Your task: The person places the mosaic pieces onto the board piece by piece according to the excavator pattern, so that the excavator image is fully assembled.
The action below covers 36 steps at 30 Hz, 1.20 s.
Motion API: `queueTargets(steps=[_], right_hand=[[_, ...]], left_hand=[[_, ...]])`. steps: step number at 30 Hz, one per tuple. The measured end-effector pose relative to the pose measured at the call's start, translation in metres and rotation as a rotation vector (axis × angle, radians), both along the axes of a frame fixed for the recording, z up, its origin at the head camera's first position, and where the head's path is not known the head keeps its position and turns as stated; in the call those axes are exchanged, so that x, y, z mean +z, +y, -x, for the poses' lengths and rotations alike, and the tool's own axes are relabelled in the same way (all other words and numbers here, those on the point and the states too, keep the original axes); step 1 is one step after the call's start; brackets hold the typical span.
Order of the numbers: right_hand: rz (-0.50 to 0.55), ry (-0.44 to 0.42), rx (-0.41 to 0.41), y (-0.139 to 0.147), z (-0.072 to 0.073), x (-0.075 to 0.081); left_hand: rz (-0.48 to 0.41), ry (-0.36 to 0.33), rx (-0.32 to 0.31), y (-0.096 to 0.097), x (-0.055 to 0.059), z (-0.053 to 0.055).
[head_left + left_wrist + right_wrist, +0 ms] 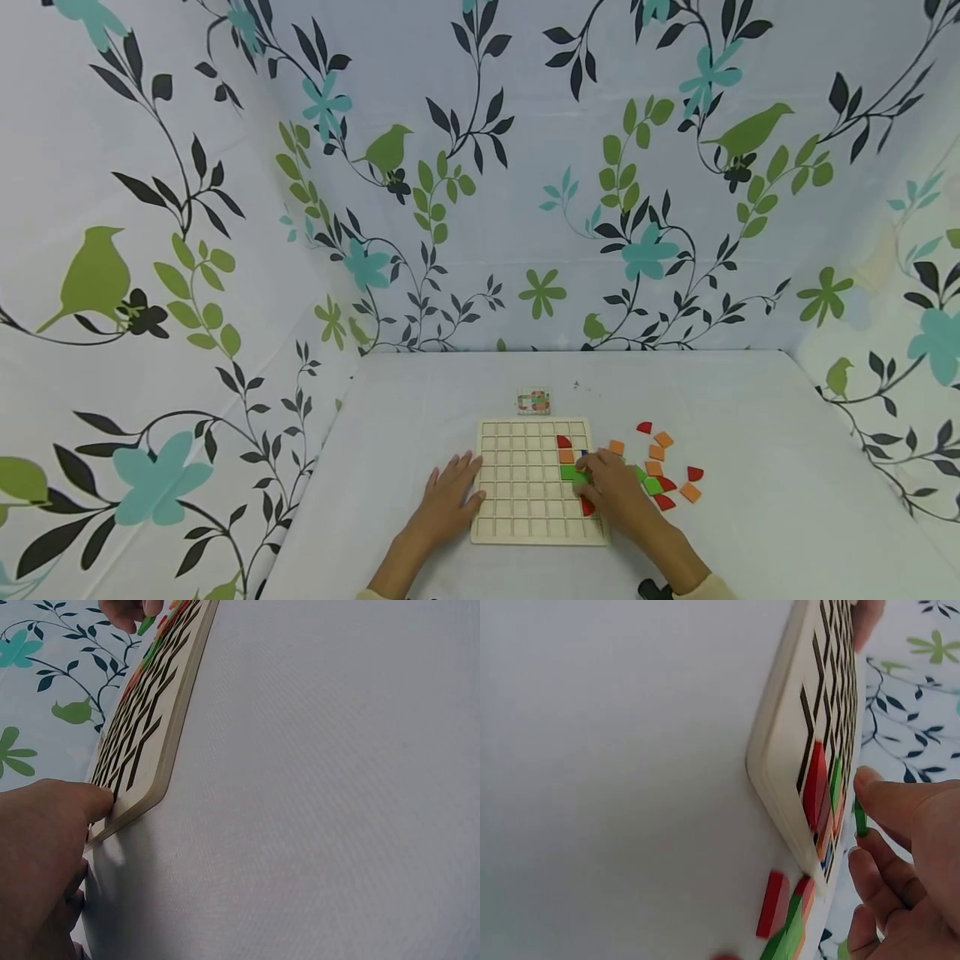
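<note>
A wooden grid board (517, 505) lies on the white table, with red, orange and green pieces in its right-hand cells. My left hand (447, 498) rests at the board's left edge, its thumb (94, 801) touching the rim. Over the right side of the board, my right hand (617, 492) pinches a small green tile (860, 816) between thumb and fingertips. A red quarter-round piece (814, 787) sits in a cell near the board's corner. Part of the board's right side is hidden beneath my right hand.
Right of the board lie several loose pieces, among them an orange square (691, 492), a red quarter-round (695, 473) and a green square (652, 486). A small printed card (534, 401) lies behind the board. A dark object (654, 590) shows near my right wrist.
</note>
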State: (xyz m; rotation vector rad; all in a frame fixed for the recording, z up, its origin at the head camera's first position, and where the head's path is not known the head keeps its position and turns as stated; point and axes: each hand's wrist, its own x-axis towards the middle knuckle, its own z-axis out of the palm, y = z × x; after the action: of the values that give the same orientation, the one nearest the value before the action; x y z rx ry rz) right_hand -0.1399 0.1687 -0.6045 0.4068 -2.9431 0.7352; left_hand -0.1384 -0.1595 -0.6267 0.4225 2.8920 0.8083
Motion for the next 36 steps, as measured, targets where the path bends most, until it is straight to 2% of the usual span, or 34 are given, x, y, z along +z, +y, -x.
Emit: queueTargets(steps=[4,7,14,22,29,36], right_hand=[[0.039,-0.002,0.074,-0.009,-0.006,-0.001],[0.059,-0.014,0.096,-0.012,-0.009,-0.001],[0.045,-0.059,0.087,-0.013,-0.010,-0.002],[0.001,-0.015,0.084,-0.013,-0.011,0.001],[0.014,-0.023,0.070,-0.015,-0.010,0.003],[0.010,-0.006,0.050,-0.015,-0.008,-0.001]], left_hand=[[-0.001,0.000,0.004,0.000,0.001,0.000],[-0.007,0.000,0.001,0.000,0.001,0.000],[-0.009,0.003,-0.002,-0.001,0.002,-0.001],[-0.010,0.001,0.006,-0.002,-0.001,-0.001],[-0.007,0.000,0.000,-0.002,0.001,0.000],[-0.006,-0.005,-0.006,-0.001,0.002,0.000]])
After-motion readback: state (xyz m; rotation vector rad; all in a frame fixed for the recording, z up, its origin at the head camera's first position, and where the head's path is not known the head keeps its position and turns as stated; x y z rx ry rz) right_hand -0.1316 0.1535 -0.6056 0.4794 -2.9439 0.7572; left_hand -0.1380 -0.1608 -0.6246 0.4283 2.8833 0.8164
